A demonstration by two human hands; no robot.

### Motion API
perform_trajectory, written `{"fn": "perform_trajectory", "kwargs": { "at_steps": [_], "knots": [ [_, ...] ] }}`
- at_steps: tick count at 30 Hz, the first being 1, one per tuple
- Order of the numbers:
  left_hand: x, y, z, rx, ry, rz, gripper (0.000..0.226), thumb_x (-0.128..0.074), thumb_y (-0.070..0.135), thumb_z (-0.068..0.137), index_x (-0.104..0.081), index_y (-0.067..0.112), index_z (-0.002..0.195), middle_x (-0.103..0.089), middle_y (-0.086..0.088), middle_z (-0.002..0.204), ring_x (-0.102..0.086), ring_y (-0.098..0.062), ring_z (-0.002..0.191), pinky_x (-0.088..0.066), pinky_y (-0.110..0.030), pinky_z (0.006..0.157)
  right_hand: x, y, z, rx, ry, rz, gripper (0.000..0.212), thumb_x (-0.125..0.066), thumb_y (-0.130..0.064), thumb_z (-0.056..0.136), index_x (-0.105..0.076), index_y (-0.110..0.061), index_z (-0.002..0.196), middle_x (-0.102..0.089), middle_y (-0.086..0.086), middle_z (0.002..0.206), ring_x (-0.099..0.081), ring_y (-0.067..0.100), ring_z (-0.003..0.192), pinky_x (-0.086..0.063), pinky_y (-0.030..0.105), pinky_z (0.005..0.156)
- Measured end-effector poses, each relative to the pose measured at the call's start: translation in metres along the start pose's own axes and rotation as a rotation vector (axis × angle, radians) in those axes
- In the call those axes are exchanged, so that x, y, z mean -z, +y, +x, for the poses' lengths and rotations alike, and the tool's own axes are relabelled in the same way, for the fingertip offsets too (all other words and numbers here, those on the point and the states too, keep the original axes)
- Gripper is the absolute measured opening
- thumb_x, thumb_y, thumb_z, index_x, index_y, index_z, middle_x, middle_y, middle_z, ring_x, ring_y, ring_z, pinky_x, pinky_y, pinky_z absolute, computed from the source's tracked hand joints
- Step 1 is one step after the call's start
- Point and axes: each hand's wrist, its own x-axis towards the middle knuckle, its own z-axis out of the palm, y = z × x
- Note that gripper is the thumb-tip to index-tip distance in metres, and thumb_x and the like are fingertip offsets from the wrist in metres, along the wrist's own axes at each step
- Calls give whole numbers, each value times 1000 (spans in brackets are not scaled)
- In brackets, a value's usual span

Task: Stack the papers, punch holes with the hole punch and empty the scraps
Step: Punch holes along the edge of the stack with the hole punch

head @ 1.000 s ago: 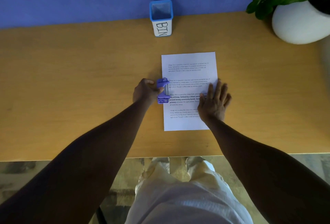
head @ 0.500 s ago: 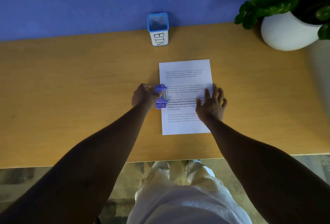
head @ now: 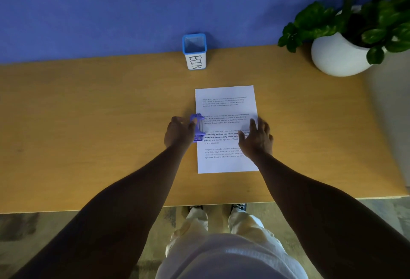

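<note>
Left hand (head: 180,134) gripped purple hole punch (head: 198,127) at papers' (head: 226,110) left edge, frame centre, unchanged from a second before. Right hand (head: 257,140), flat and spread earlier, had lifted slightly, fingers apparently looser. Punching likely done; emptying into bin (head: 194,51), upper centre, remained.

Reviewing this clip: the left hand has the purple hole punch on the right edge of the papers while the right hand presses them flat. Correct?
Not quite. In the head view the purple hole punch, held by the left hand, sits on the left edge of the papers, not the right. The right hand does rest flat on them.
</note>
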Motion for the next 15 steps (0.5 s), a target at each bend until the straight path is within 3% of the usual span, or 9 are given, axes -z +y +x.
{"fn": "perform_trajectory", "kwargs": {
  "at_steps": [4, 10, 12, 15],
  "knots": [
    [-5, -10, -8, 120, -40, -42, 46, -42, 45, 97, -53, 9, 124, -66, -13, 120, -62, -33, 108, -51, -40, 91, 5, 3, -4, -17, -15, 27, 61, -51, -41, 95, -33, -12, 146, -28, 13, 156, -27, 32, 140, -38, 50, 105],
    [-8, -21, -20, 266, -145, 24, 40, -45, 23, 92, -53, 4, 126, -63, -14, 128, -62, -33, 113, -48, -36, 88, 10, 7, -9, -41, -18, 42, 58, -52, -38, 95, -36, -9, 143, -39, 14, 145, -37, 32, 129, -45, 49, 98],
    [-9, -22, -24, 272, -190, 88, 38, -46, 23, 88, -62, 5, 118, -67, -13, 120, -65, -33, 104, -48, -32, 77, 11, 7, -11, -50, -20, 50, 56, -54, -36, 95, -38, -8, 141, -41, 15, 142, -39, 33, 127, -47, 49, 96],
    [-10, -22, -32, 285, -229, 82, 21, -51, 24, 82, -64, 10, 88, -72, -10, 103, -63, -26, 74, -42, -26, 59, 12, 10, -12, -48, -27, 67, 54, -55, -35, 95, -40, -7, 139, -42, 16, 139, -40, 33, 126, -48, 48, 94]
  ]
}}
